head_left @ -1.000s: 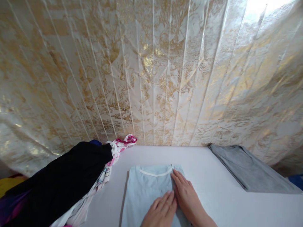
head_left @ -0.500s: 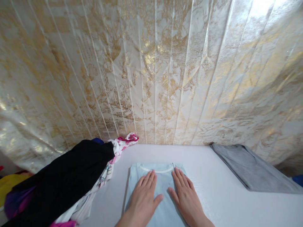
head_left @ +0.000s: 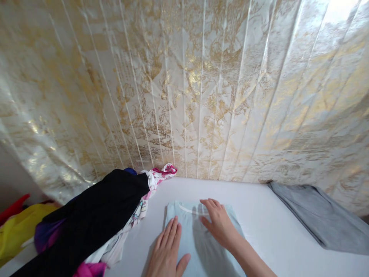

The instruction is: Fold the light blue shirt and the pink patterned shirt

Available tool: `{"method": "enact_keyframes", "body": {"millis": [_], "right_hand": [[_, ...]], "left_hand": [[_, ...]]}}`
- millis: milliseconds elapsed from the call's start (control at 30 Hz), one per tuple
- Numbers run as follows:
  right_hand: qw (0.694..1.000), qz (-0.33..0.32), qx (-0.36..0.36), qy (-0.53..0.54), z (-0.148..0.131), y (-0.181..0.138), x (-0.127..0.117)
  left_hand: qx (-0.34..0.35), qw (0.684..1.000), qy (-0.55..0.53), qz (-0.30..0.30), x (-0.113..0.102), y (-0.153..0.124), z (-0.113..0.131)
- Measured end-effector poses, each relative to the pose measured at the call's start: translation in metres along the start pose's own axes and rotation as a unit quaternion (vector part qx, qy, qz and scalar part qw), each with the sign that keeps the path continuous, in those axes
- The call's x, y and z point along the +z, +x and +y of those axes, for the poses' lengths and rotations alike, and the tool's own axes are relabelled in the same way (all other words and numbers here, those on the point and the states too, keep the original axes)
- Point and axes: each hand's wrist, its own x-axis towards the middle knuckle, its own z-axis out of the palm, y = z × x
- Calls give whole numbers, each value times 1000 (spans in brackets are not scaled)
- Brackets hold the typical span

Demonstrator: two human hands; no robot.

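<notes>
A light blue shirt (head_left: 187,231) lies folded on the white table, its pale neckband at the far edge and its near end cut off by the frame. My left hand (head_left: 167,248) is open and rests flat on the shirt's left side, fingers pointing away from me. Over the upper right part, near the neckband, is my right hand (head_left: 217,223). It is lifted a little and casts a shadow on the cloth; its fingers are apart and slightly bent, with nothing in them.
On the left a heap of clothes includes a black garment (head_left: 95,215), a yellow cloth (head_left: 23,227) and a pink-and-white printed piece (head_left: 158,175). A folded grey garment (head_left: 323,215) lies on the right of the white table (head_left: 279,238). A gold-patterned curtain (head_left: 184,88) hangs behind.
My right hand has risen off the shirt and shifted toward its neckband. My left hand has slid back toward me along the left side. The view has turned slightly left.
</notes>
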Motion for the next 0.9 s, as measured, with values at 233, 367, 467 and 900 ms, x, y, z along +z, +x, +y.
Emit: {"method": "enact_keyframes", "body": {"millis": [233, 367, 467, 900], "right_hand": [[993, -38, -72, 91, -43, 75, 24], [988, -60, -87, 111, -47, 92, 31], [981, -81, -98, 148, -46, 94, 27], [908, -164, -130, 362, -45, 85, 14]], "left_hand": [[-73, 997, 26, -9, 7, -25, -3], [-103, 994, 11, -37, 7, -32, -5], [-123, 991, -11, -51, 7, -35, -5], [-236, 966, -96, -32, 2, -31, 7]]}}
